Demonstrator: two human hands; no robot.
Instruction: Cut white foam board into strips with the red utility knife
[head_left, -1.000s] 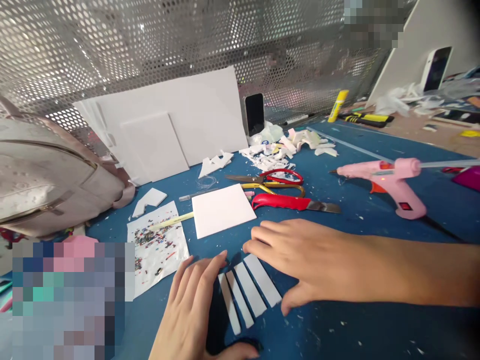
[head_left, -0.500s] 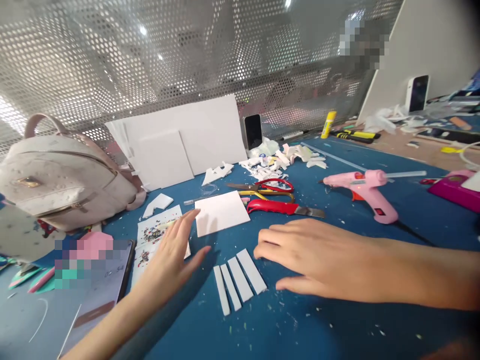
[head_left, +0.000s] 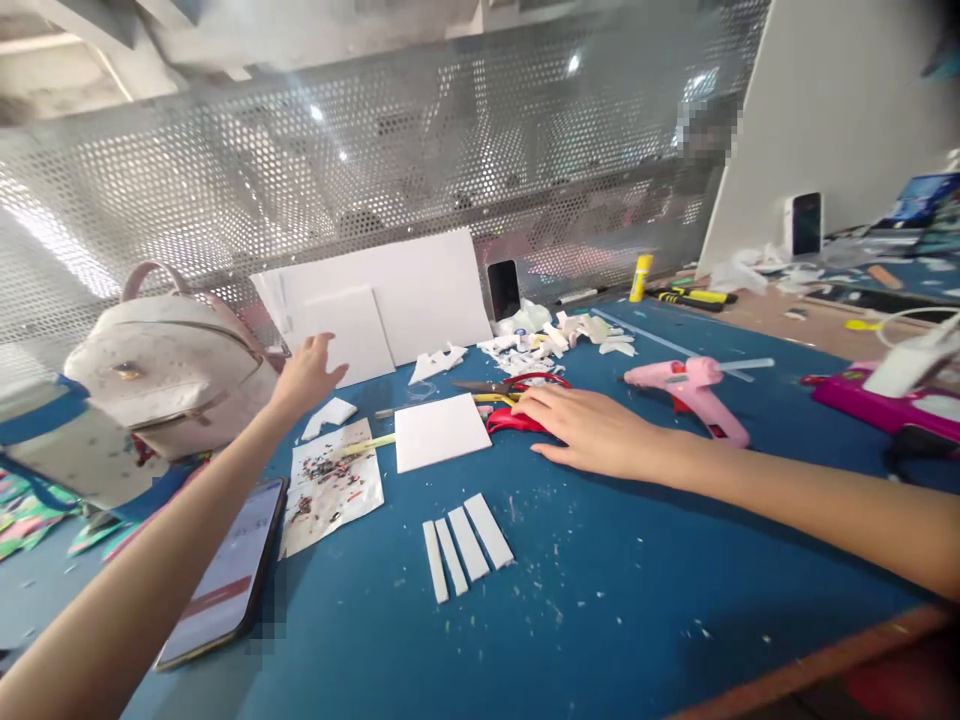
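My left hand (head_left: 309,375) reaches forward with its fingers apart and nothing in them, in front of the smaller white foam board (head_left: 346,325). That board leans against a larger white board (head_left: 439,290). My right hand (head_left: 585,425) is over the red utility knife (head_left: 510,420), thumb and fingers apart, hiding the blade. Behind it lie scissors (head_left: 540,379) with red handles, partly covered. A white rectangular card (head_left: 442,432) lies flat between the hands. Nearer to me, several white strips (head_left: 469,542) lie side by side on the blue tabletop (head_left: 600,620).
A pink glue gun (head_left: 694,385) lies at the right. White scraps (head_left: 540,340) are piled at the back near a propped phone (head_left: 503,289). At the left are a backpack (head_left: 172,370), a large phone (head_left: 232,575) and a debris-covered sheet (head_left: 337,485). A glue stick (head_left: 640,278) stands behind.
My left hand has moved forward and left, from beside the card toward the leaning boards. My right hand has moved forward, from beside the strips onto the utility knife. The view has tilted up.
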